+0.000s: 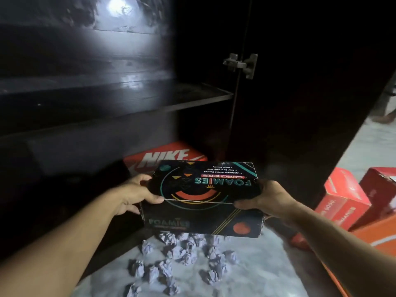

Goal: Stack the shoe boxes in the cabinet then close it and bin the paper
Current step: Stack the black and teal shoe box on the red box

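Both hands, left hand (137, 195) and right hand (265, 198), clamp the black patterned cardboard shoe box (203, 198) by its ends, above crumpled grey paper balls (182, 260). Pushed askew, it may overhang the red Nike box (169, 157) in the dark cabinet (120, 99) and topple.

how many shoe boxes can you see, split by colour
Black shoe box, held by both hands (left, right): 1
Red Nike box, in the cabinet: 1
Red boxes on the floor at right: 2
Orange box, at the right edge: 1
Total: 5
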Action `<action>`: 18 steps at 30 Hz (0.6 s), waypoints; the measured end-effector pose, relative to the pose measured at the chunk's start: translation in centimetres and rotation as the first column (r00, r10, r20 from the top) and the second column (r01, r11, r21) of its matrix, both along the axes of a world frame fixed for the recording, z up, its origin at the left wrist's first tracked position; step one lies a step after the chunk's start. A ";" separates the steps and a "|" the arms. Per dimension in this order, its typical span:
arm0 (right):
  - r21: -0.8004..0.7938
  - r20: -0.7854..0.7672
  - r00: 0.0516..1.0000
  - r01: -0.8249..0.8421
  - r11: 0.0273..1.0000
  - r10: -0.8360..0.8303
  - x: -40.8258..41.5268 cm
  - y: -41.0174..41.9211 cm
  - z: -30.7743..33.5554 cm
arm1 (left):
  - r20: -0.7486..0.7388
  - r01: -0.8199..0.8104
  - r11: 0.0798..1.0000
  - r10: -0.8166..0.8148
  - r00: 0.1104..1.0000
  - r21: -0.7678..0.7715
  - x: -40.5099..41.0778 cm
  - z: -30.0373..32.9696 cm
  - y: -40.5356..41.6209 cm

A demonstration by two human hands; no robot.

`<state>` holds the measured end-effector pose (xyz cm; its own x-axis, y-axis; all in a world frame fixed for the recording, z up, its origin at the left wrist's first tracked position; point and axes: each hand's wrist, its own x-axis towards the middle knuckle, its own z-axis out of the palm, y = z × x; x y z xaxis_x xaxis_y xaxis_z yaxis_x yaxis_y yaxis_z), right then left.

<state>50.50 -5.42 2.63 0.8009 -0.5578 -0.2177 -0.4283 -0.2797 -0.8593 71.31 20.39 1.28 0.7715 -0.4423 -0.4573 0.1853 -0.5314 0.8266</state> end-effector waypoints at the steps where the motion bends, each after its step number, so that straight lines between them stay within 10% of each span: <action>1: -0.023 0.022 1.000 -0.005 1.000 0.006 1.4 -0.2 -0.4 | 0.008 -0.034 0.999 0.034 0.999 -0.016 0.8 -0.2 0.2; 18: -0.202 0.077 0.997 0.033 0.979 -0.018 20.6 -2.2 -4.3 | 0.159 -0.378 0.908 0.407 0.900 -0.181 9.9 -4.6 -0.3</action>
